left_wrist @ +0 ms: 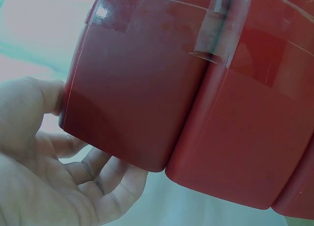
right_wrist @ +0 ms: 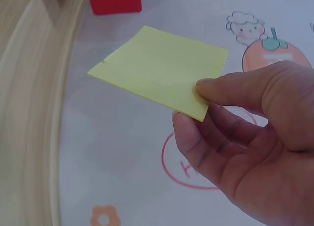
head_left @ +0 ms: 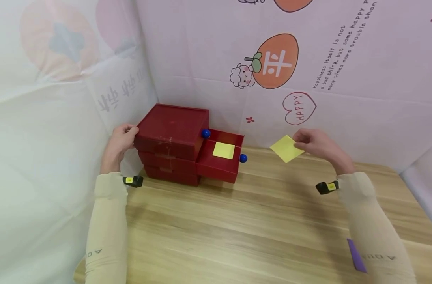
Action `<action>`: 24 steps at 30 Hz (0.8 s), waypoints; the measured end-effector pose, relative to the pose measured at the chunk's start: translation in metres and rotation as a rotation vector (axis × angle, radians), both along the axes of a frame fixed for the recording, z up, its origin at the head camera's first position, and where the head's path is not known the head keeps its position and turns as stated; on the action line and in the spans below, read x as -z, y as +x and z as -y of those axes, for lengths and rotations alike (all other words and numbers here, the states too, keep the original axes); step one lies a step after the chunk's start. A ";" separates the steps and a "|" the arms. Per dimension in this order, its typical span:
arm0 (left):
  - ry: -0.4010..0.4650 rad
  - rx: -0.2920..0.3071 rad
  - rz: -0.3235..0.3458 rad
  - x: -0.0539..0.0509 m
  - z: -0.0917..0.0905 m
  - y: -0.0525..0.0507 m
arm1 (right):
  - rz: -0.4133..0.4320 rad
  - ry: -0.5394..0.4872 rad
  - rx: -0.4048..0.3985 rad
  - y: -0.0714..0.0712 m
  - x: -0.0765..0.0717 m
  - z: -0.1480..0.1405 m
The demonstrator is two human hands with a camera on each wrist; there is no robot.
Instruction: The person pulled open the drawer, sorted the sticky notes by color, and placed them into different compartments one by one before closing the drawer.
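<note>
A dark red stack of drawers stands in the back left corner of the table. One drawer is pulled out to the right, and a yellow sticky note lies inside it. My left hand grips the top unit's rear left corner, thumb on one face and fingers curled around the edge, as the left wrist view shows. My right hand pinches a yellow sticky note pad by one corner between thumb and fingers, above the table and right of the drawer.
Blue round knobs sit on the drawers, one on the top drawer and another on the open drawer's front. A purple flat piece lies near my right forearm. Printed cloth hangs behind the wooden table.
</note>
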State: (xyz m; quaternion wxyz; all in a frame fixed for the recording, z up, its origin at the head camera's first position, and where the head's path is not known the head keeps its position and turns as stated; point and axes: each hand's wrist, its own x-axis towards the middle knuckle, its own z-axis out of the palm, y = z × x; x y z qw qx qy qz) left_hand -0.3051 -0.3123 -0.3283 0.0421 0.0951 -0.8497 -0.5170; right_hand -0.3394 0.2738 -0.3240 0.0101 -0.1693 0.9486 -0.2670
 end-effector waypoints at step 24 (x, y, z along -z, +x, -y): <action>0.003 -0.008 0.003 0.001 0.000 0.002 | 0.022 -0.020 -0.113 -0.022 -0.027 0.099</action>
